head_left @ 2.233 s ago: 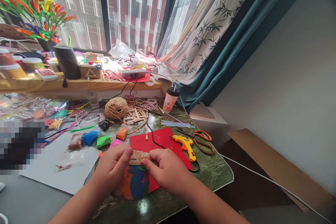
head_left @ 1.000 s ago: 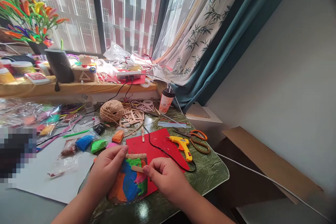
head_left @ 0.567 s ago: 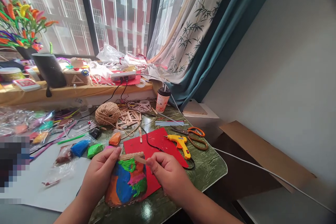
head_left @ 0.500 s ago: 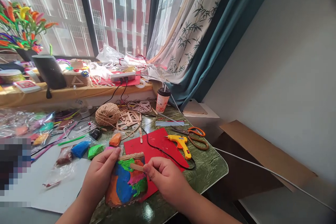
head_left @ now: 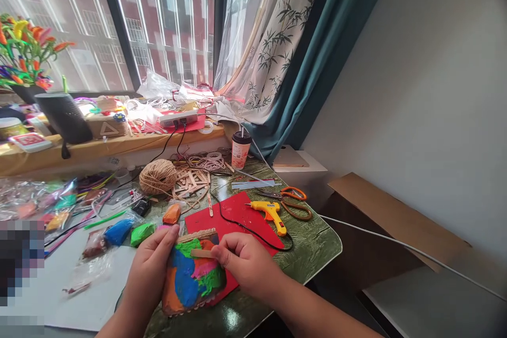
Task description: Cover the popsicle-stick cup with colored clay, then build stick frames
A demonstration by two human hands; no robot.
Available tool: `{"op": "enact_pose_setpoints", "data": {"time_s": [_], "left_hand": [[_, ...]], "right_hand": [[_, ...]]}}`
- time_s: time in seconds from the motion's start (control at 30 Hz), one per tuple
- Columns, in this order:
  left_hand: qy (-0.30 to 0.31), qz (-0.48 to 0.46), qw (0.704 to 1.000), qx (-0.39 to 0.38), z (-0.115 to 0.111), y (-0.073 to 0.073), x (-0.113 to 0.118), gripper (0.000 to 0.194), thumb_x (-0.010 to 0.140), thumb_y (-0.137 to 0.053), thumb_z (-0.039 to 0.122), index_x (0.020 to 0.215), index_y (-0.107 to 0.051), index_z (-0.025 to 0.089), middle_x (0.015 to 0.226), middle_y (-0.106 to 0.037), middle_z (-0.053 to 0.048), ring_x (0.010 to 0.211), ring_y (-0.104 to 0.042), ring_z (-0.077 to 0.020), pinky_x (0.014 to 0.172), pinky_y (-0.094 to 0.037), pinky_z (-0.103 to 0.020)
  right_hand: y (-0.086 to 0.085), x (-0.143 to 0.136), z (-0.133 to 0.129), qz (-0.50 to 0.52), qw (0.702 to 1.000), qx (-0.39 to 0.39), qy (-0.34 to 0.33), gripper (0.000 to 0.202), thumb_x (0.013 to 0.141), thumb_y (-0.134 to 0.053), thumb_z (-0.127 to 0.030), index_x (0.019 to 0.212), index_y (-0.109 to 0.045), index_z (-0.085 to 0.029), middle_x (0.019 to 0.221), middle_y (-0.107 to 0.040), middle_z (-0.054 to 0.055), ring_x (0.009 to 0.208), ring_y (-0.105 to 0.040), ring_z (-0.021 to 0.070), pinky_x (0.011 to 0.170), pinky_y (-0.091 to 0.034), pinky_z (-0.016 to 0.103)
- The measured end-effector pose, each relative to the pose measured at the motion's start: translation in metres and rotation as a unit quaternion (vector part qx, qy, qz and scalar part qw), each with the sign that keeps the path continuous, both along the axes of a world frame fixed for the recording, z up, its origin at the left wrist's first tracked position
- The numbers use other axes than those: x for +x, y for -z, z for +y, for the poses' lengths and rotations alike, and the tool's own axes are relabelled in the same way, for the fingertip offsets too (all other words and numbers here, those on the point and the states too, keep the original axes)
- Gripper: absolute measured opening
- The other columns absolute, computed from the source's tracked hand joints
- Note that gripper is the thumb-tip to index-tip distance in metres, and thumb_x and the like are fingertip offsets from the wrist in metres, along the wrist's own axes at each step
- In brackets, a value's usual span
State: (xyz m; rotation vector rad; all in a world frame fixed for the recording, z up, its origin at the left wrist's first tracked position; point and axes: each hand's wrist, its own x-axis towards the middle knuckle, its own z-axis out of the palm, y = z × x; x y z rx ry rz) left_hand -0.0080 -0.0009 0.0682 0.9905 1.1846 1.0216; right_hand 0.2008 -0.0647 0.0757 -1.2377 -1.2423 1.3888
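My left hand point(head_left: 152, 261) grips the left edge of a small panel point(head_left: 186, 277) covered with patches of blue, orange, green and pink clay, its thumb at the upper corner. The panel has a scalloped, cord-like border and is tilted towards me. Between the thumb and fingers of my right hand point(head_left: 241, 259) is a flat wooden craft stick point(head_left: 203, 253). Its tip rests on the clay near the green and orange patches. Beyond my left hand lie bagged lumps of orange clay point(head_left: 171, 213), green clay point(head_left: 142, 233) and blue clay point(head_left: 119, 230).
Under and beyond the panel lies a red sheet point(head_left: 233, 211) with a yellow glue gun point(head_left: 269, 215) on it. Scissors point(head_left: 291, 202), a lidded cup point(head_left: 241, 150) and a ball of twine point(head_left: 158, 176) stand further back. A white board point(head_left: 99, 296) is at left.
The view has shifted slightly, moving the background left. The stick's tip has moved a little left across the clay. Both hands keep their holds.
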Motion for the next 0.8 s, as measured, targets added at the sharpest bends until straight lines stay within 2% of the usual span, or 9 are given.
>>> {"op": "enact_pose_setpoints", "data": {"time_s": [0.07, 0.13, 0.33, 0.53, 0.63, 0.8], "left_hand": [[-0.015, 0.006, 1.000, 0.009, 0.000, 0.000, -0.004, 0.062, 0.060, -0.090, 0.076, 0.080, -0.083, 0.018, 0.065, -0.072, -0.002, 0.067, -0.067, -0.0234, 0.063, -0.057, -0.029], [-0.032, 0.019, 0.999, 0.025, 0.001, 0.001, -0.008, 0.062, 0.060, -0.090, 0.076, 0.078, -0.082, 0.017, 0.069, -0.074, -0.003, 0.070, -0.067, -0.0230, 0.061, -0.055, -0.027], [-0.027, 0.031, 0.998, 0.037, -0.001, 0.001, -0.012, 0.058, 0.066, -0.088, 0.074, 0.076, -0.080, 0.018, 0.067, -0.072, -0.002, 0.068, -0.063, -0.0219, 0.060, -0.053, -0.027], [-0.020, 0.038, 0.999, 0.030, -0.002, 0.000, -0.010, 0.060, 0.064, -0.087, 0.078, 0.068, -0.074, 0.019, 0.062, -0.066, 0.000, 0.060, -0.058, -0.0187, 0.055, -0.050, -0.027], [-0.018, 0.044, 0.998, 0.042, 0.000, 0.002, -0.010, 0.059, 0.064, -0.087, 0.076, 0.071, -0.077, 0.018, 0.067, -0.071, -0.002, 0.066, -0.062, -0.0212, 0.060, -0.052, -0.027], [-0.006, 0.065, 0.996, 0.060, 0.003, 0.005, -0.013, 0.056, 0.072, -0.084, 0.075, 0.076, -0.079, 0.019, 0.070, -0.072, -0.002, 0.074, -0.065, -0.0237, 0.065, -0.052, -0.028]], "right_hand": [[0.000, 0.000, -0.001, 0.062, 0.997, -0.030, 0.015, 0.072, 0.077, -0.064, -0.094, 0.071, -0.049, -0.024, 0.057, -0.038, -0.008, 0.050, -0.028, 0.0100, 0.048, -0.022, 0.027], [0.001, -0.001, -0.003, 0.084, 0.995, -0.037, 0.029, 0.072, 0.077, -0.065, -0.094, 0.072, -0.048, -0.024, 0.056, -0.038, -0.009, 0.049, -0.027, 0.0097, 0.048, -0.021, 0.027], [0.002, -0.006, -0.006, -0.009, 1.000, 0.020, 0.022, 0.070, 0.086, -0.063, -0.088, 0.069, -0.051, -0.021, 0.065, -0.042, -0.005, 0.061, -0.034, 0.0118, 0.056, -0.025, 0.027], [-0.007, 0.002, -0.002, -0.087, 0.996, 0.005, 0.002, 0.061, 0.089, -0.066, -0.077, 0.066, -0.052, -0.021, 0.063, -0.043, -0.004, 0.061, -0.036, 0.0134, 0.056, -0.027, 0.029], [-0.009, 0.003, -0.005, -0.121, 0.992, 0.033, 0.028, 0.056, 0.093, -0.063, -0.071, 0.069, -0.054, -0.021, 0.064, -0.045, -0.003, 0.061, -0.038, 0.0141, 0.057, -0.027, 0.029], [-0.004, 0.000, -0.012, -0.108, 0.989, 0.088, 0.059, 0.056, 0.101, -0.052, -0.070, 0.072, -0.051, -0.023, 0.063, -0.044, -0.003, 0.059, -0.038, 0.0142, 0.056, -0.028, 0.030]]}}
